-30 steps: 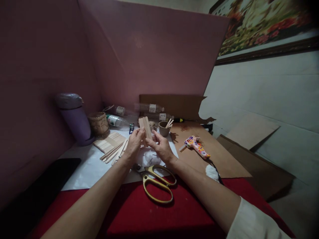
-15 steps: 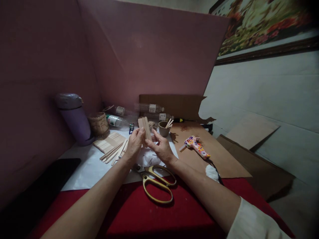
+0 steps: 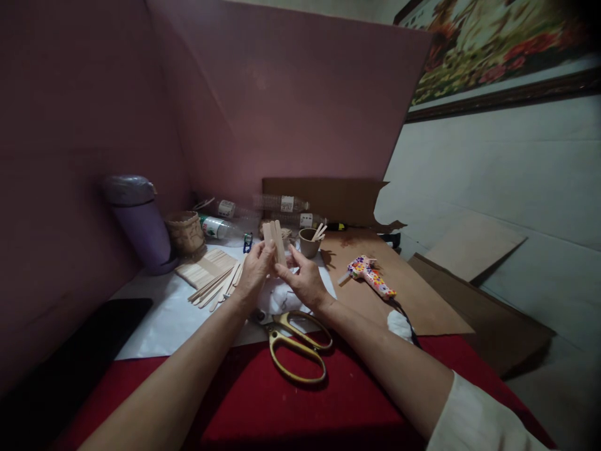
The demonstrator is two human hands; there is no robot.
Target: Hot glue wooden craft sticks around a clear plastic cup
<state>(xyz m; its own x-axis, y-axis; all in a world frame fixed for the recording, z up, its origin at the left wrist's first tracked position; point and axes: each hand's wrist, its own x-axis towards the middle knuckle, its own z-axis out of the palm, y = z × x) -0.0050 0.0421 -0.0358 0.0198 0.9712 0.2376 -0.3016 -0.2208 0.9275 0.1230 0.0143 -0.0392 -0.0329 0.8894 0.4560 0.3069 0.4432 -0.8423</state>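
Several wooden craft sticks stand side by side, nearly upright, between my two hands over the white sheet. My left hand is closed on their left side, the thumb pressed along them. At their lower right, my right hand grips them with thumb and fingers. Whether the sticks are joined to each other I cannot tell, and my fingers hide their lower ends. Below my wrists lies a pair of scissors with gold handles, its blades partly hidden. A loose pile of craft sticks rests left of my left hand.
A banded bundle of sticks, a woven cup and a purple tumbler stand left. Plastic bottles lie behind. A small pot holds sticks. A flowered glue gun rests on cardboard at right.
The held craft sticks and both hands have shifted very slightly to the right. Both hands keep their grip, and the other things stay in place.
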